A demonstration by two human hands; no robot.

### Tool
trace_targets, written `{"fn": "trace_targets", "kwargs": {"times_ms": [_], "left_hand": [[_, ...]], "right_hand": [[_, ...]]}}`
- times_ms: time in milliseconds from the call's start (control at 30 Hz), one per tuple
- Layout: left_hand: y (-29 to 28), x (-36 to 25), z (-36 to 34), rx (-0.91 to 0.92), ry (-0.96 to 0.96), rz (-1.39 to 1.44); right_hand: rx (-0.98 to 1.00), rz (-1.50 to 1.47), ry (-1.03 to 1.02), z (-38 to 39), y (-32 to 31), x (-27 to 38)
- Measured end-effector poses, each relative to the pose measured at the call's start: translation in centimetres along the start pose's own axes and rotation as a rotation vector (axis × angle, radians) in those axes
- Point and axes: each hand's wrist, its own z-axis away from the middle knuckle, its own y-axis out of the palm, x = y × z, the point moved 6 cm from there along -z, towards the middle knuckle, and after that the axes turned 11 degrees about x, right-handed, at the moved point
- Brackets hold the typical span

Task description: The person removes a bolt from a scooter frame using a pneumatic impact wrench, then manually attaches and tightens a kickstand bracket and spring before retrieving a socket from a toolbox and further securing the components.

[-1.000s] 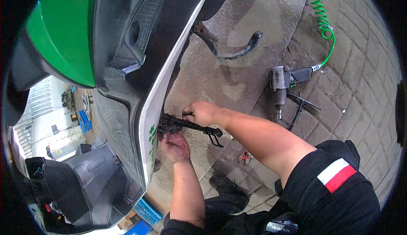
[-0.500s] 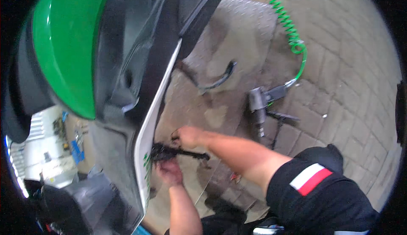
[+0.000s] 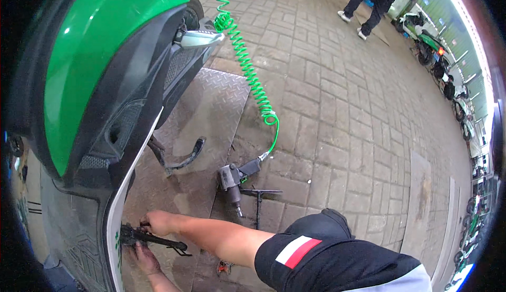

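Observation:
A scooter with a green body panel (image 3: 121, 23) and a grey footboard (image 3: 74, 234) fills the left side. Against its lower white edge is a black side stand (image 3: 161, 239), its bar pointing right. My left hand (image 3: 146, 259) is under the stand's pivot end, fingers closed round it. Above the stand, my right hand (image 3: 157, 222) has its fingers pinched beside the pivot; the small dark thing at its fingertips is too small to name. The scooter's edge hides the stand's mounting.
An impact wrench (image 3: 230, 181) on a coiled green air hose (image 3: 247, 71) lies beside a T-handle wrench (image 3: 258, 203). A curved dark bar (image 3: 184, 161) rises over the metal plate (image 3: 211, 92). Small red-and-metal pieces (image 3: 224, 267) lie nearby. A person (image 3: 375, 2) stands far off near parked scooters (image 3: 429, 44).
The view has swung right and up, so the scene sits further left, and a person and parked scooters now show. Both hands stay at the side stand; the right hand is still pinched.

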Motion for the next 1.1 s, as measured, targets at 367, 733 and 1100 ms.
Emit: {"fn": "trace_targets", "kwargs": {"times_ms": [367, 733, 1100], "left_hand": [[4.1, -3.4, 0.1, 0.087, -0.089, -0.714], [4.3, -4.3, 0.1, 0.123, 0.001, -0.507], [5.4, -6.3, 0.5, 0.050, -0.095, -0.905]], "right_hand": [[0.031, 0.077, 0.138, 1.1, -0.5, 0.2], [0.103, 0.201, 0.182, 0.9, -0.4, 1.2], [-0.013, 0.143, 0.066, 0.7, -0.4, 1.3]]}}
